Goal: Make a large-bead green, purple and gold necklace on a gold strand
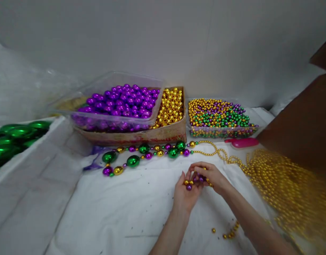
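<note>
In the head view, both hands are together over the white cloth (pixel 104 209). The left hand (pixel 185 197) lies palm up, loosely cupped, with small gold and purple beads (pixel 189 187) in it. The right hand (pixel 214 177) reaches across from the side, its fingers over those beads; whether they pinch any I cannot tell.

Beyond the hands, a necklace (pixel 133 161) of large green, purple and gold beads lies in a long loop on the cloth, tailing off rightward into a thin gold chain (pixel 226 158). This runs to a heap of gold strands (pixel 274 182) at the right. A few loose gold beads (pixel 213 230) lie near the right forearm.

Behind the necklace, a clear tub of purple balls (pixel 125 102) rests on a carton (pixel 168 134), with gold balls (pixel 170 106) showing in the carton beside it. Further right stands a tray (pixel 224 130) of small mixed beads (pixel 216 115), with a pink tool (pixel 245 142) just before it. Large green balls (pixel 19 131) fill a box at far left.
</note>
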The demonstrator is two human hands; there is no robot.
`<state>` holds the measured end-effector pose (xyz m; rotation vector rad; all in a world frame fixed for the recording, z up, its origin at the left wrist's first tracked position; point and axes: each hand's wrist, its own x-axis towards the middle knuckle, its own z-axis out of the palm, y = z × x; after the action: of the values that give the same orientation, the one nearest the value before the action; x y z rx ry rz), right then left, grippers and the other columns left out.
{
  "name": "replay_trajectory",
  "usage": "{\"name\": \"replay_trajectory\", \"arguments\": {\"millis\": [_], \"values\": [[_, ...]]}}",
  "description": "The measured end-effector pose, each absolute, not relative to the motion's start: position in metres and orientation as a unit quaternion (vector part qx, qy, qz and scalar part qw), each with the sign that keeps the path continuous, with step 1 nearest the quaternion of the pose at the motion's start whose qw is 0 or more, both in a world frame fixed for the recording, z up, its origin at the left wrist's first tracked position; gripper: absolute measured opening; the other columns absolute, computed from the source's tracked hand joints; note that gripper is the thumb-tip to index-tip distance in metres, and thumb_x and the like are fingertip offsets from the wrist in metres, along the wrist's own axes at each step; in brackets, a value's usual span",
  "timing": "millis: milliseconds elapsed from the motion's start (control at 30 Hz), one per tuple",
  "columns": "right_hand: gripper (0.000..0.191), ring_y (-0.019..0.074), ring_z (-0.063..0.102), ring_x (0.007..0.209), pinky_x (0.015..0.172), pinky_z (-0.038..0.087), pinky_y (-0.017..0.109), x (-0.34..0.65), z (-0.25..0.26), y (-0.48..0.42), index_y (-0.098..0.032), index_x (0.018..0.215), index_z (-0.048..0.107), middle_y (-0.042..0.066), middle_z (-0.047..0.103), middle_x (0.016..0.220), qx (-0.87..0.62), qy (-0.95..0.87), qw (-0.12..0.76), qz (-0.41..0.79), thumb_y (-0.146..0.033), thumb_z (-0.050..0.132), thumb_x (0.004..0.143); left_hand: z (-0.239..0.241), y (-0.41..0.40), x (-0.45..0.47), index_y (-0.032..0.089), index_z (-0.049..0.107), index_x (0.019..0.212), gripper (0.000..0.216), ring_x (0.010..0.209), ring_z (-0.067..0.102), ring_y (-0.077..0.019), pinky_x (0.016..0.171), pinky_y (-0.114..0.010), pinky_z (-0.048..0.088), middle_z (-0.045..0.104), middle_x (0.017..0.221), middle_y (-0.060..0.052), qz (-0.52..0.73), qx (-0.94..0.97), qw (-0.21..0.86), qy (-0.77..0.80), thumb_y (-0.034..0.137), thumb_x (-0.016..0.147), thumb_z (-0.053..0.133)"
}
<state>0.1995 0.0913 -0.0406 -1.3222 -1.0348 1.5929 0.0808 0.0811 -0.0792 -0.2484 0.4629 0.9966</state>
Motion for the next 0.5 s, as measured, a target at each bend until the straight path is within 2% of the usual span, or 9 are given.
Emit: {"name": "replay_trajectory", "arguments": {"millis": [67, 133, 267, 400, 500], "values": [[0.033, 0.0148, 0.056, 0.058, 0.042, 0.033, 0.021, 0.192, -0.046, 0.071, -0.023, 0.094, 0.068, 0.004, 0.068, 0.081, -0.532, -0.376, 0.428, 0.627, -0.044, 0.066, 0.07, -0.08, 0.063, 0.073, 0.012, 0.064, 0.092, 0.024, 0.083, 0.063, -0.019, 0.081, -0.036, 0.049, 0.065, 0.087, -0.009, 0.462, -0.12, 0.851, 0.216, 0.031, 0.088, 0.05], [0.034, 0.0152, 0.057, 0.061, 0.042, 0.034, 0.021, 0.183, -0.051, 0.054, -0.022, 0.094, 0.069, 0.005, 0.069, 0.089, -0.537, -0.354, 0.452, 0.618, -0.043, 0.07, 0.067, -0.079, 0.048, 0.066, 0.012, 0.063, 0.09, 0.024, 0.085, 0.063, -0.0187, 0.081, -0.034, 0.049, 0.066, 0.087, -0.009, 0.453, -0.118, 0.857, 0.215, 0.031, 0.088, 0.05], [0.03, 0.0148, 0.057, 0.063, 0.045, 0.039, 0.022, 0.17, -0.057, 0.03, -0.021, 0.089, 0.07, 0.006, 0.07, 0.089, -0.533, -0.325, 0.497, 0.603, -0.04, 0.073, 0.066, -0.079, 0.028, 0.058, 0.012, 0.063, 0.095, 0.026, 0.085, 0.063, -0.018, 0.082, -0.032, 0.049, 0.066, 0.087, -0.008, 0.449, -0.103, 0.864, 0.206, 0.032, 0.088, 0.049], [0.032, 0.0108, 0.05, 0.051, 0.035, 0.026, 0.018, 0.168, -0.061, 0.015, -0.021, 0.091, 0.069, 0.004, 0.069, 0.08, -0.511, -0.285, 0.524, 0.62, -0.042, 0.072, 0.067, -0.084, 0.015, 0.052, 0.011, 0.061, 0.105, 0.028, 0.094, 0.062, -0.0208, 0.089, -0.036, 0.046, 0.066, 0.099, -0.011, 0.445, -0.104, 0.867, 0.2, 0.031, 0.088, 0.05], [0.031, 0.0081, 0.048, 0.05, 0.034, 0.022, 0.015, 0.173, -0.063, 0.006, -0.019, 0.091, 0.068, 0.005, 0.069, 0.085, -0.485, -0.251, 0.544, 0.637, -0.039, 0.073, 0.067, -0.085, 0.008, 0.048, 0.01, 0.059, 0.111, 0.031, 0.101, 0.061, -0.0237, 0.093, -0.039, 0.044, 0.064, 0.109, -0.013, 0.433, -0.107, 0.873, 0.196, 0.03, 0.088, 0.051]]}}
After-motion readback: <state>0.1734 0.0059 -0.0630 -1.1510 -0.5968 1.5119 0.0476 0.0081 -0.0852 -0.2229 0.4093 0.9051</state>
